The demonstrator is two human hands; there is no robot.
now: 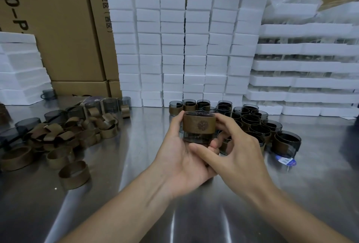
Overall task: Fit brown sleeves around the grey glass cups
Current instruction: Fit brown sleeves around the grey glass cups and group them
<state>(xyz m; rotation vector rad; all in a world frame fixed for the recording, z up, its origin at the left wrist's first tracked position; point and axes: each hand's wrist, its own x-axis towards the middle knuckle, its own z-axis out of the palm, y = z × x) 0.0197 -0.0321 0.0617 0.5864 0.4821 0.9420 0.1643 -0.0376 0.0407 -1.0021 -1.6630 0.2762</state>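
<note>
Care matters: left grip [180,157] clamps the grey glass cup [196,138], right grip [240,157] pinches its brown sleeve [199,125], which wants nudging level all round

Left hand [178,159] and right hand [240,155] grip grey cup [196,138] — brown sleeve [199,125] around it.

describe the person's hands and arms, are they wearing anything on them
Both are bare. The left hand and right hand have no gloves, and no rings, watch or bracelets show. The forearms are uncovered down to the bottom edge of the picture, with no sleeves in view.
</note>
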